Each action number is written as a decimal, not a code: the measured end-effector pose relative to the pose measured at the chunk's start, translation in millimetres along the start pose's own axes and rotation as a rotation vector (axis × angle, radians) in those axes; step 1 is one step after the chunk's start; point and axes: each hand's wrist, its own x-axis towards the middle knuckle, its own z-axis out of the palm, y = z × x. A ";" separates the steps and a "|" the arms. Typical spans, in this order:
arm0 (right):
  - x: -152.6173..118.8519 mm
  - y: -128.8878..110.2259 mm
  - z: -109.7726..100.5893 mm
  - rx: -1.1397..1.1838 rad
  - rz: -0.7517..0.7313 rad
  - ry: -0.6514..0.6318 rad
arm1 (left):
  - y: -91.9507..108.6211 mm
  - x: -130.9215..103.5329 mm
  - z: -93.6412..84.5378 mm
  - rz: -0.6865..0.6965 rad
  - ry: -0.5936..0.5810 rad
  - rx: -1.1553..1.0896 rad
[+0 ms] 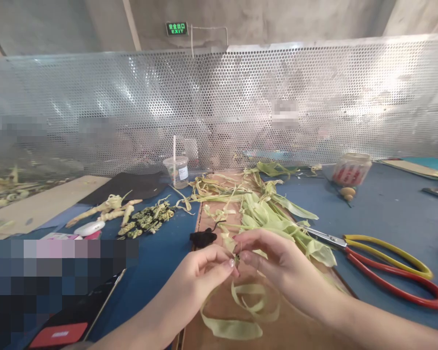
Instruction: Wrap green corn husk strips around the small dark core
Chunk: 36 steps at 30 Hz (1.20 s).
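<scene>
Over the brown board [299,335], my left hand [208,270] and my right hand [270,255] meet with fingertips pinched together. Between them is a small dark green plant piece [237,259], mostly covered by the fingers, so its exact shape is hard to make out. Below the hands, a pale husk strip [237,328] curls on the board. A small black object [203,237] with a thin tail-like cord lies just beyond my left hand. Light green corn husks [266,218] spread out past my right hand.
Scissors with red and yellow handles [394,277] lie at right, blades against the husks. Behind them stands a clear jar [351,170]. At left are a pile of braided green pieces [149,218], pale root-like pieces [105,209] and a plastic cup [177,172] with a straw.
</scene>
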 end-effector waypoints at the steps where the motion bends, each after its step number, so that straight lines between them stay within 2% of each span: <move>1: 0.3 0.5 -0.1 -0.010 0.010 0.026 | 0.1 -0.1 -0.3 0.000 -0.005 0.005; 5: 1.2 1.5 -0.3 -0.085 0.020 0.107 | -1.0 0.0 -1.0 0.018 -0.041 -0.004; 9: 0.0 -2.1 -0.7 -0.057 -0.018 0.060 | -2.8 0.3 1.1 0.020 -0.038 -0.035; 13: -0.9 -6.3 -0.7 -0.034 -0.036 -0.004 | -4.4 1.3 3.2 0.000 0.068 -0.083; 14: -0.8 -6.5 -0.6 -0.036 -0.035 -0.008 | -4.4 1.6 3.1 -0.016 0.056 -0.070; 19: -0.3 -2.5 0.3 -0.051 -0.047 -0.005 | -2.9 2.5 0.5 -0.044 0.046 -0.047; 23: -1.5 2.8 0.8 -0.179 -0.062 0.067 | -3.5 2.2 2.0 -0.032 0.063 -0.033; 25: -2.3 5.9 0.9 -0.278 -0.113 0.099 | -4.7 2.1 3.9 -0.035 0.084 -0.027; 29: -2.7 11.6 0.4 -0.479 -0.322 0.124 | -6.2 2.1 4.4 -0.016 0.139 -0.050; 33: -1.9 11.2 -0.6 -0.665 -0.500 0.176 | -2.6 1.2 -0.3 0.018 0.076 -0.071; 36: -1.5 8.6 -0.8 -0.743 -0.528 0.175 | 1.0 -0.1 -2.3 0.042 0.070 -0.107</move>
